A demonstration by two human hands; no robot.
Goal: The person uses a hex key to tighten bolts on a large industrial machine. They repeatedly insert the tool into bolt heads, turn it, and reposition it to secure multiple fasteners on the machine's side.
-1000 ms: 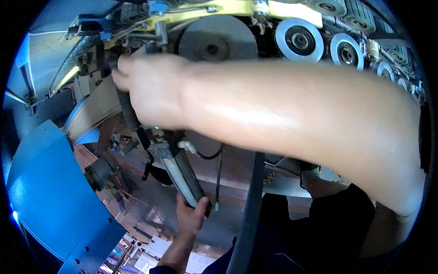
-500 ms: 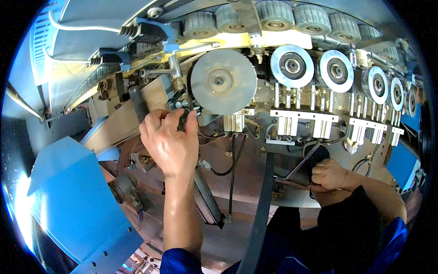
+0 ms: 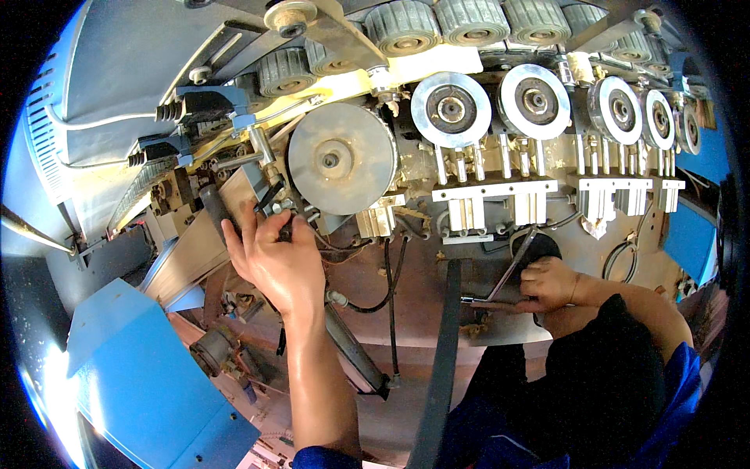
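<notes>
My left hand (image 3: 277, 262) reaches up to an adjusting bracket left of a large grey disc (image 3: 341, 159). Its thumb and forefinger close around a small dark knob (image 3: 287, 233), mostly hidden by them, while the other fingers stand apart. Just above the fingertips are a black clamp lever (image 3: 269, 194) and a metal post (image 3: 262, 144). Lower right, my right hand (image 3: 547, 283) is closed in a fist in front of a black rounded part (image 3: 537, 247). An L-shaped metal rod (image 3: 512, 266) with a socket-like end lies beside that fist. Whatever the fist holds is hidden.
Several silver-rimmed wheels (image 3: 451, 109) stand above white metal blocks (image 3: 531, 202). Ribbed rollers (image 3: 402, 30) line the back. A dark upright bar (image 3: 444, 359) rises between my arms. A blue panel (image 3: 148, 375) fills the lower left; black hoses (image 3: 394, 313) hang mid-frame.
The view has shifted, so the wheels and disc sit farther left. My left hand stays at the bracket, its outer fingers more spread. My right fist stays beside the rod.
</notes>
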